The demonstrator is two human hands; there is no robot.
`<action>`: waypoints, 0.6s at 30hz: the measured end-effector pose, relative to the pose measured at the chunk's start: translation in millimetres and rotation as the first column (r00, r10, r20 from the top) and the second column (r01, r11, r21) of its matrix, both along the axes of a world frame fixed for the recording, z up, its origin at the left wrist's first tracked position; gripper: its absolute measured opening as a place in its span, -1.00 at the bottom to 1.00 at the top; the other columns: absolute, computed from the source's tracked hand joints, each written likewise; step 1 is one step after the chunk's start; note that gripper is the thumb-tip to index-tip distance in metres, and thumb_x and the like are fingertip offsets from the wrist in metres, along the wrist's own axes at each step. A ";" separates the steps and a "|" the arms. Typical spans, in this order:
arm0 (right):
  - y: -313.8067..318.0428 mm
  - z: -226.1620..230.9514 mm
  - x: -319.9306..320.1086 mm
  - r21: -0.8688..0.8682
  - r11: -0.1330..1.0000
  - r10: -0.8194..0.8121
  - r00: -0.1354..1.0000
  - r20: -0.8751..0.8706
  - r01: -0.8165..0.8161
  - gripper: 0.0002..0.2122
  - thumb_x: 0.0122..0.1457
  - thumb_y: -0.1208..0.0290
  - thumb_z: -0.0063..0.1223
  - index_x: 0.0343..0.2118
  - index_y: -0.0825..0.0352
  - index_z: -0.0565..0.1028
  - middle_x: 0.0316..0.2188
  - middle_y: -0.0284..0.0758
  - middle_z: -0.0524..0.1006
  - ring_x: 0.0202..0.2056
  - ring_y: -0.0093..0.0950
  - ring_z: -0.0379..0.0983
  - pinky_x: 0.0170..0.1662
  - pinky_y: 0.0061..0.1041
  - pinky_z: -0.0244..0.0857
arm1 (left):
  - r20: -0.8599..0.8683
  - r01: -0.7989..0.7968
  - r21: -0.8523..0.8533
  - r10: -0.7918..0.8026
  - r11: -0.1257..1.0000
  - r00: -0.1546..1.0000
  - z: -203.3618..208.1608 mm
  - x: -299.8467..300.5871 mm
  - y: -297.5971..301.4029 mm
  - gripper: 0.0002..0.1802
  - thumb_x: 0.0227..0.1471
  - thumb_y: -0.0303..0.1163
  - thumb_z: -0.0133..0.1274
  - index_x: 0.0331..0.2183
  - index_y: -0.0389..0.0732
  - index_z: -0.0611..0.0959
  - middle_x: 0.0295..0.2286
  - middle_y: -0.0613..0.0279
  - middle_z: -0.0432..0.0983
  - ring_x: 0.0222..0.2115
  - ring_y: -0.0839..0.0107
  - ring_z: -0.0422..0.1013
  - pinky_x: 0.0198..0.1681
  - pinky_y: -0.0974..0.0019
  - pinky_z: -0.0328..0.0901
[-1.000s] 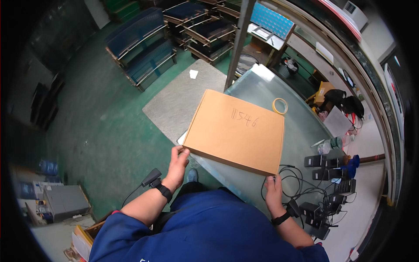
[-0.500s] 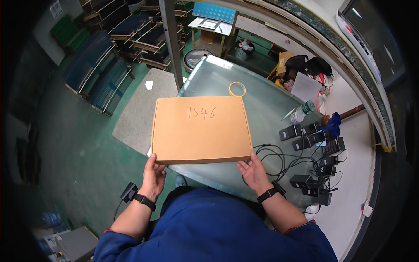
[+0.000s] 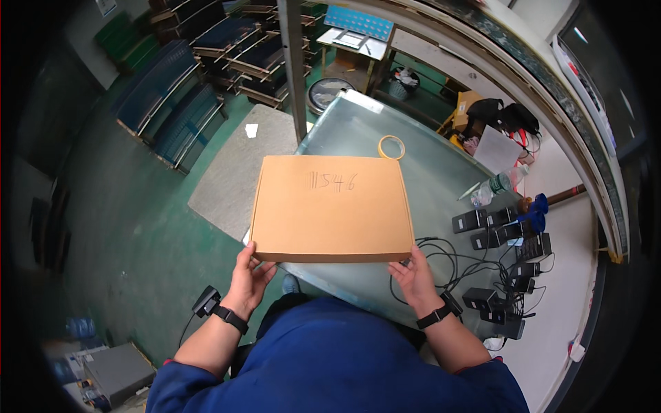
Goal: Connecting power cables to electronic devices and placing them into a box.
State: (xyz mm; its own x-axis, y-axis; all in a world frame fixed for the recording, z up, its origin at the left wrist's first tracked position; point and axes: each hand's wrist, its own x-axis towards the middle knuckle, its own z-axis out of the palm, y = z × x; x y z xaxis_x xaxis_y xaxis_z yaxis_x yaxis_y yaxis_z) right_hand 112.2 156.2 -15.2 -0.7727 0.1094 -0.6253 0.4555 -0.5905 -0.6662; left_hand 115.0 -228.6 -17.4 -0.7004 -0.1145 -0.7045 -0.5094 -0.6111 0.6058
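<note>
A flat brown cardboard box [image 3: 332, 220], closed and with handwriting on its lid, is held up in front of me over the near left part of the glass-topped table [image 3: 344, 127]. My left hand [image 3: 250, 275] grips its near left corner, thumb on the side and fingers beneath. At the near right corner, my right hand [image 3: 415, 279] holds it the same way, fingers partly under the edge. Just beyond the box's far right corner lies a roll of yellow tape [image 3: 391, 147]. The box hides the table surface under it.
On the table's right side sit several black chargers [image 3: 482, 299] with tangled black cables [image 3: 447, 265]. A plastic bottle [image 3: 499, 184], a pen [image 3: 469, 191] and blue-handled tool [image 3: 536, 213] lie beyond them. A metal post [image 3: 292, 69] rises at the far left table corner.
The box and both hands appear slightly farther right and a little lower in the picture. The surroundings have shifted right too. Both hands keep their hold.
</note>
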 end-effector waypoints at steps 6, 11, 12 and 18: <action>21.8 5.3 -9.6 0.162 0.973 0.165 0.986 0.013 -0.165 -0.56 0.45 0.00 -0.20 0.03 0.35 0.41 -0.16 -0.25 0.56 -0.28 -0.35 0.59 -0.16 -0.40 0.52 | -0.030 0.103 -0.153 -0.109 0.983 0.994 15.9 -10.2 -3.8 -0.26 0.20 0.34 0.00 0.13 -0.05 0.46 -0.15 0.24 0.43 -0.18 0.38 0.42 0.00 0.22 0.33; 21.9 26.1 -25.8 0.438 0.858 0.277 0.960 0.042 -0.267 -0.45 0.47 -0.09 -0.34 -0.10 0.40 0.48 -0.37 -0.26 0.58 -0.42 -0.48 0.59 -0.36 -0.51 0.50 | -0.048 0.214 -0.208 -0.228 0.954 0.972 31.3 -23.9 -12.4 -0.19 0.25 0.40 -0.18 0.18 -0.08 0.42 -0.19 0.22 0.45 -0.22 0.45 0.42 0.00 0.25 0.33; 20.8 29.1 -28.8 0.446 0.851 0.285 0.957 0.048 -0.276 -0.44 0.46 -0.11 -0.34 -0.10 0.40 0.49 -0.37 -0.27 0.58 -0.42 -0.48 0.58 -0.36 -0.52 0.50 | -0.046 0.217 -0.205 -0.231 0.954 0.972 34.3 -25.2 -15.0 -0.19 0.25 0.40 -0.19 0.18 -0.08 0.42 -0.19 0.21 0.45 -0.22 0.45 0.42 0.00 0.24 0.33; 29.1 48.0 -44.2 0.440 0.813 0.342 0.924 0.172 -0.383 -0.39 0.44 -0.18 -0.34 0.03 0.36 0.49 -0.27 -0.30 0.61 -0.34 -0.49 0.58 -0.26 -0.51 0.49 | -0.050 0.234 -0.090 -0.239 0.968 0.970 34.2 -25.8 -23.8 -0.22 0.26 0.42 -0.24 0.12 -0.05 0.45 -0.25 0.19 0.52 -0.28 0.42 0.48 -0.06 0.24 0.37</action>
